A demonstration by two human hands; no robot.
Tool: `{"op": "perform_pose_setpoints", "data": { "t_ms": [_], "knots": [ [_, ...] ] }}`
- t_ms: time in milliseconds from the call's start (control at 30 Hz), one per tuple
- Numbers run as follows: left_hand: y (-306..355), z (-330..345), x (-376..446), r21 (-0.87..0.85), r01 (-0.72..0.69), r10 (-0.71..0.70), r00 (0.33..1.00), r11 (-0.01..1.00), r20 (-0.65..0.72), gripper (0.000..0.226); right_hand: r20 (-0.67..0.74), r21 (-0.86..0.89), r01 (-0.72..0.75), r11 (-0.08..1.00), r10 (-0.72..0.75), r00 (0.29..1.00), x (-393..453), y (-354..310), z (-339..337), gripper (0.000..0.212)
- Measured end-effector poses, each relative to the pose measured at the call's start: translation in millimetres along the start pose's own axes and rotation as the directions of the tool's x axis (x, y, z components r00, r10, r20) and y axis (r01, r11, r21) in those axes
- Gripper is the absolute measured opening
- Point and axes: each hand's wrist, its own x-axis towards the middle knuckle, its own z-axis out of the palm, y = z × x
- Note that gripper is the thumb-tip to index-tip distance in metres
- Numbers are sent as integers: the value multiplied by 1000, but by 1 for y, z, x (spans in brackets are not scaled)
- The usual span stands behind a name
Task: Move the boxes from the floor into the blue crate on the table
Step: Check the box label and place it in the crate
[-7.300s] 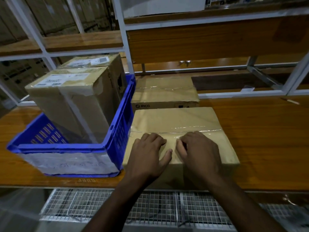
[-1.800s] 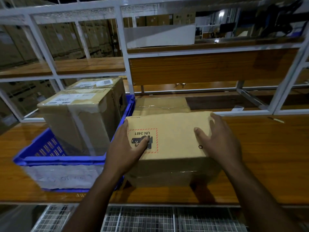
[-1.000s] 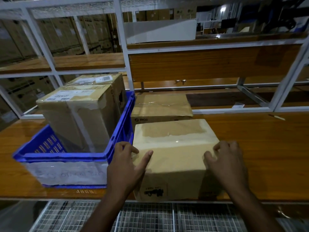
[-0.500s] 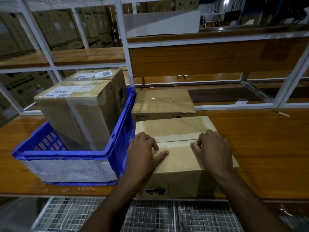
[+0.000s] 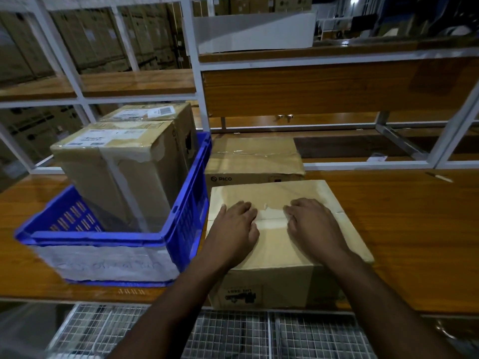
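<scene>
A taped brown cardboard box (image 5: 272, 191) stands on the wooden table (image 5: 404, 229), right beside the blue crate (image 5: 103, 236) and touching its right wall. My left hand (image 5: 233, 229) and my right hand (image 5: 313, 226) both rest on the box top, fingertips bent onto the tape seam across its middle. Neither hand wraps the box. Two tall cardboard boxes stand in the crate, one in front (image 5: 116, 161) and one behind (image 5: 153, 114).
A flat box marked PICO (image 5: 254, 156) lies behind the near box. White shelf posts and a wooden upper shelf (image 5: 337, 84) rise at the back. A wire mesh rack (image 5: 259, 332) sits below the table's front edge.
The box was tipped up and turned over, then set down on the table. My hands slid from its sides to the middle of its top, onto the tape seam.
</scene>
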Motion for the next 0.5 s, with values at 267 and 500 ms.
{"op": "perform_pose_setpoints", "data": {
  "t_ms": [267, 500],
  "knots": [
    [-7, 3, 4, 1, -12, 12, 1000, 1000, 10, 55, 33, 78, -28, 997, 25, 999, 9, -12, 10, 46],
    [-20, 10, 14, 41, 126, -125, 992, 991, -9, 74, 54, 90, -69, 994, 64, 997, 15, -4, 14, 53]
  ]
}}
